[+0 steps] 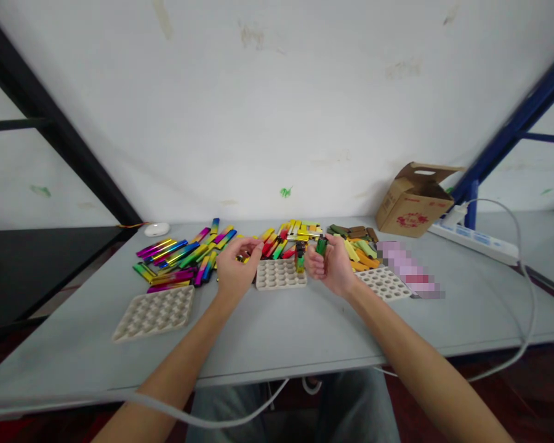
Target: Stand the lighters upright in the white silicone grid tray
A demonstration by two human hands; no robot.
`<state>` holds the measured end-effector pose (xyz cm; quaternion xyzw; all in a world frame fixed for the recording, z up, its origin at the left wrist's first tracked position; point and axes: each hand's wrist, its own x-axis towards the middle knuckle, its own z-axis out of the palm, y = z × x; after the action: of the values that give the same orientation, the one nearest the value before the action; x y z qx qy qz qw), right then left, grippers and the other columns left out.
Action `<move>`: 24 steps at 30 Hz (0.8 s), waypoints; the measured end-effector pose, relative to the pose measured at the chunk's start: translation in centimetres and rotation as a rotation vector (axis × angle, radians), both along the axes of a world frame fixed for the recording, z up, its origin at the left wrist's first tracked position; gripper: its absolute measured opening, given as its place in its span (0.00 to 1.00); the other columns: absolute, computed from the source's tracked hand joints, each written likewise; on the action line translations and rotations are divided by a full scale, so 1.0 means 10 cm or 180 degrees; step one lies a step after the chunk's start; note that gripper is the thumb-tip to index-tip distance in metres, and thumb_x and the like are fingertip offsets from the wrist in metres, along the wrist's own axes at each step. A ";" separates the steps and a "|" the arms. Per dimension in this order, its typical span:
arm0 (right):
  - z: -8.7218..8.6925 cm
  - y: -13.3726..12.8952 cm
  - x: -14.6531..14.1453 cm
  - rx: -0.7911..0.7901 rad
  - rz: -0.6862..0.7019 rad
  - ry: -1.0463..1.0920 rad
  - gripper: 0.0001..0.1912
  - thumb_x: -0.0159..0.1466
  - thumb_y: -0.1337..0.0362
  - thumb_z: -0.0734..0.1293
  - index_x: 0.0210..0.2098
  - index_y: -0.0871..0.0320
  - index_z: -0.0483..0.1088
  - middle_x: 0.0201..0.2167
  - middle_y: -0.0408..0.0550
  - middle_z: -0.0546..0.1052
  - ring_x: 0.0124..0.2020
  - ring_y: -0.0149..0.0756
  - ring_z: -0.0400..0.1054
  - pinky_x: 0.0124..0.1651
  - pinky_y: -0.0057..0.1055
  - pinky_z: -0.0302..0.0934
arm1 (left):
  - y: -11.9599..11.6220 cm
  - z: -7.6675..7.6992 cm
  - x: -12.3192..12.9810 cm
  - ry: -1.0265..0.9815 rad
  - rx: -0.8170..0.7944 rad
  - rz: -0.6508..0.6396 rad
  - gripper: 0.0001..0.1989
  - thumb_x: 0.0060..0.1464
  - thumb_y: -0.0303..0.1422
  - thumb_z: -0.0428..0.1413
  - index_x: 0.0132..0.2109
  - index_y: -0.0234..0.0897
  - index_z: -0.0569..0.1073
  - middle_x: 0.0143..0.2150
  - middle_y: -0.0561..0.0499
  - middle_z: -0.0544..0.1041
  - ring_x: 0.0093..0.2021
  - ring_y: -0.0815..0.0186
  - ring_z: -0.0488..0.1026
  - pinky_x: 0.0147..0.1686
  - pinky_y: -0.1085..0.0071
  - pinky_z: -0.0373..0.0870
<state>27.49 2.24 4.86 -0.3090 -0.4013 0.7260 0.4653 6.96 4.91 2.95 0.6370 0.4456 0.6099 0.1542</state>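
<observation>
Head view: a person sits at a pale grey table (pixel 281 335), with both bare forearms stretched over it and jeans-clad legs (pixel 357 406) under its near edge. The right hand (pixel 331 266) is wrapped around a green lighter (pixel 322 245), its dark top rising from the fist, just right of and above the middle tray (pixel 281 285). The left hand (pixel 235 264) has curled fingers with the thumb close to the fingertips, left of that tray; whether it pinches something there I cannot tell. At the middle tray's right end an orange-and-green piece (pixel 300 261) with a dark top stands upright. On the left of the table lies a heap of shiny rainbow-coloured pieces (pixel 178 255), with the left tray (pixel 150 333) nearer the table edge. Beyond the middle tray, red, yellow and green pieces (pixel 277 248) lie jumbled. To the right are brown and dark green pieces (pixel 357 232) at the far side, orange and pale green ones (pixel 365 261) nearer, then the right tray (pixel 397 295) with round holes and a blurred pink item (pixel 409 267). An open cardboard box (pixel 410 212) stands tilted far right, with a white power strip (pixel 480 242) beside it; a white oval case (pixel 157 229) sits far left.
</observation>
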 end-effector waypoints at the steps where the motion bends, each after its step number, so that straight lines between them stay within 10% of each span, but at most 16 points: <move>1: 0.00 0.00 0.00 -0.0017 -0.0029 -0.0037 0.23 0.59 0.44 0.52 0.18 0.55 0.49 0.15 0.35 0.46 0.17 0.26 0.35 0.18 0.24 0.33 | 0.00 0.00 -0.01 0.0032 -0.0021 0.0010 0.06 0.50 0.33 0.59 0.33 0.35 0.76 0.28 0.52 0.78 0.27 0.69 0.72 0.28 0.74 0.67; 24: 0.00 -0.05 -0.10 -0.0150 0.0001 -0.0178 0.18 0.62 0.52 0.52 0.20 0.56 0.52 0.17 0.35 0.47 0.17 0.25 0.36 0.17 0.22 0.32 | -0.01 -0.05 0.02 0.0106 -0.0141 -0.0052 0.05 0.50 0.32 0.59 0.32 0.34 0.76 0.28 0.51 0.78 0.26 0.69 0.73 0.25 0.75 0.66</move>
<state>26.52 1.77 4.84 -0.3400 -0.3970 0.7263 0.4464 7.14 4.80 2.49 0.6471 0.4564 0.5879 0.1658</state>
